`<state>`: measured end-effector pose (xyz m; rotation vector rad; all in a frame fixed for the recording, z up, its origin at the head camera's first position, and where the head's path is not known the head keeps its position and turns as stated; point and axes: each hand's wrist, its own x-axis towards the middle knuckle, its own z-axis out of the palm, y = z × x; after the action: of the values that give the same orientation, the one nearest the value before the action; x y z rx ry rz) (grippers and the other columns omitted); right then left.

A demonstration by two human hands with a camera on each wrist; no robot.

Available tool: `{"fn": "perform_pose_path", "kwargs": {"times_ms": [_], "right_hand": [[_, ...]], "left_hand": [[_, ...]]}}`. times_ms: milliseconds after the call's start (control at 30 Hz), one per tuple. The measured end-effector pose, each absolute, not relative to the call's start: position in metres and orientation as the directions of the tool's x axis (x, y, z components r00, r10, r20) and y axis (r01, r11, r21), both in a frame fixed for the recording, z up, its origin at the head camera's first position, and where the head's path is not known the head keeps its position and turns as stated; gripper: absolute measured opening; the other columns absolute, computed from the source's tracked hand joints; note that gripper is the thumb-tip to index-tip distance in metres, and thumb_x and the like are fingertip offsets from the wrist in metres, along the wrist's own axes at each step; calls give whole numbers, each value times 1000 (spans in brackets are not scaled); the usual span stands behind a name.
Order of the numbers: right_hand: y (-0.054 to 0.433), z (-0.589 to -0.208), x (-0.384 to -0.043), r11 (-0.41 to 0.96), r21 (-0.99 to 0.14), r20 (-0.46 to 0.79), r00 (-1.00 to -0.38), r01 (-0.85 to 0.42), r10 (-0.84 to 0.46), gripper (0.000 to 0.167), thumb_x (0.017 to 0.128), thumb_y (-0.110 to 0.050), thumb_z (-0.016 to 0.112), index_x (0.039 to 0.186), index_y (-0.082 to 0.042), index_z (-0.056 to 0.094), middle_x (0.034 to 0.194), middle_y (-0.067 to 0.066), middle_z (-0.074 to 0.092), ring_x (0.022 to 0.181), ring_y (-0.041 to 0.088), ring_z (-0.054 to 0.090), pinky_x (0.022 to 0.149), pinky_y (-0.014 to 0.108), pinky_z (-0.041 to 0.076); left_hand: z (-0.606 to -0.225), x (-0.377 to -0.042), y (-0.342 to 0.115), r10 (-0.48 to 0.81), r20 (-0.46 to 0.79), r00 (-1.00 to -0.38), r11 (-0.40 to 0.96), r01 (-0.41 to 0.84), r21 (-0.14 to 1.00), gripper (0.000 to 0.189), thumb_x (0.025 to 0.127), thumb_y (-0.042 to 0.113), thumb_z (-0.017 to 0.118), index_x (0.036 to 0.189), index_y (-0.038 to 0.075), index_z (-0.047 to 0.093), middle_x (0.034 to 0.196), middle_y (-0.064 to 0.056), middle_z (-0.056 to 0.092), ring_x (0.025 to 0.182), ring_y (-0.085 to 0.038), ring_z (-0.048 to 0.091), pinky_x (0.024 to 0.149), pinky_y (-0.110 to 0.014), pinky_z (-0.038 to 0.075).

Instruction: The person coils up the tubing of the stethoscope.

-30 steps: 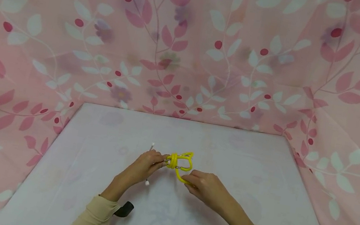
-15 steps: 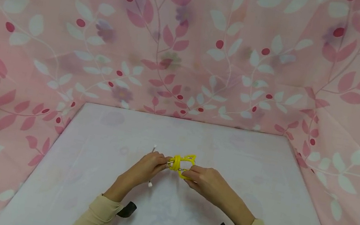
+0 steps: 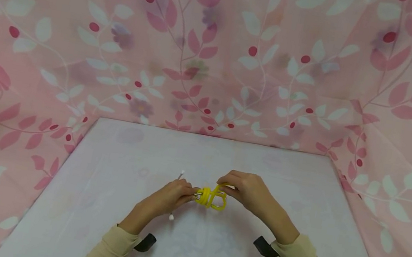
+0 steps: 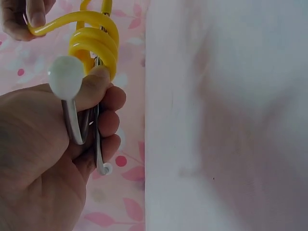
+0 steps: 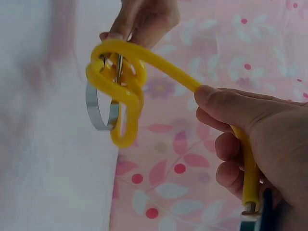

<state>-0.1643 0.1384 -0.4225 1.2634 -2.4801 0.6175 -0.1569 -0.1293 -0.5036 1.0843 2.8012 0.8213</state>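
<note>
My left hand (image 3: 175,196) grips a shiny metal piece by its rod end, thumb pressing just under the yellow coils. White ball tips (image 4: 66,77) cap its bent rods, and a flat metal loop (image 5: 91,106) shows at its other end. Thick, glossy yellow cord (image 3: 205,196) is wound in several turns around the metal. From the coils one length runs taut to my right hand (image 3: 250,193), which pinches it between thumb and fingers. In the right wrist view, the cord's tail (image 5: 250,178) passes through that palm to a metal-ended tip.
A white-covered table (image 3: 184,253) lies beneath both hands. Pink leaf-patterned cloth (image 3: 218,57) hangs behind it and on both sides. Black wrist-worn pieces (image 3: 265,248) stick out from the sleeves.
My right hand has swung from the near side of the coils up to their far side, carrying the cord across the metal piece. My left hand has shifted slightly right and nearer.
</note>
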Motion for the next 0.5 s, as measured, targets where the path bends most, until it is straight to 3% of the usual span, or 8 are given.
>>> {"fn": "perform_pose_path", "kwargs": {"times_ms": [233, 500], "right_hand": [[143, -429, -177, 524, -320, 438, -614, -789, -657, 16, 84, -23, 78, 99, -18, 76, 93, -7, 73, 74, 4, 65, 64, 19, 53], [150, -447, -191, 501, -454, 414, -673, -736, -614, 19, 85, -28, 75, 101, -18, 77, 95, -9, 73, 70, 1, 56, 62, 18, 50]], "left_hand": [[-498, -151, -127, 677, 147, -722, 599, 655, 460, 35, 94, 29, 64, 125, 13, 69, 96, 8, 67, 83, -5, 52, 79, -21, 49], [-495, -148, -127, 692, 187, -697, 554, 679, 481, 37, 94, 30, 62, 126, 12, 68, 94, 7, 66, 82, -5, 51, 79, -20, 50]]}}
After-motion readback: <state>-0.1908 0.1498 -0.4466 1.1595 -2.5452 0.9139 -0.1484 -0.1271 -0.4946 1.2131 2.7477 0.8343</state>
